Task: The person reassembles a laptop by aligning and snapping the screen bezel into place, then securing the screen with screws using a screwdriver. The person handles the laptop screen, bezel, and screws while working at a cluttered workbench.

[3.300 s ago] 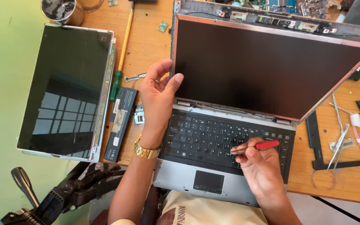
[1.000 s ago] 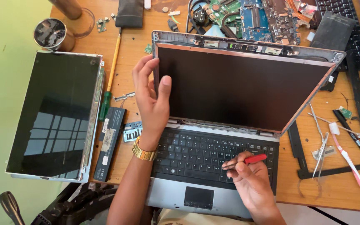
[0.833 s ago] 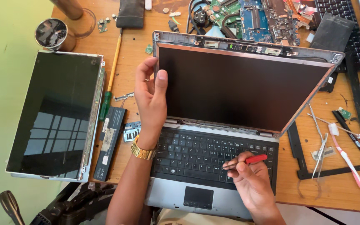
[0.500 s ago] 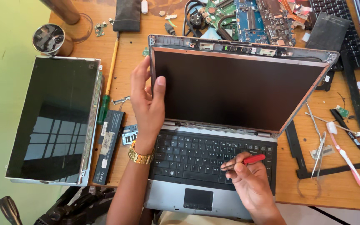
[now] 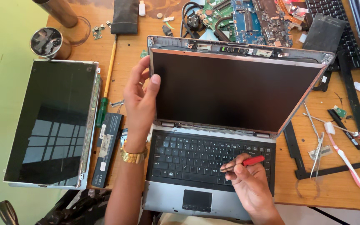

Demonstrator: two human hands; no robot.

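wooden desk (image 5: 338, 196): left hand (image 5: 140, 102) grips laptop screen (image 5: 230, 89) edge; right hand (image 5: 251, 185) pinches red screwdriver (image 5: 246, 161).

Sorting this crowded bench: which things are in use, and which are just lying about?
In use: laptop, its screen edge gripped by left hand; red-handled tool in right hand.
Lying about: loose screen panel, battery, toothbrush, circuit boards.

My screwdriver (image 5: 248, 161) has a red handle. The laptop (image 5: 213, 137) is silver-grey with black keys and a dark screen. My wristwatch (image 5: 133, 156) is gold. The toothbrush (image 5: 344, 156) is pink and white on the brown wooden table (image 5: 334, 191).
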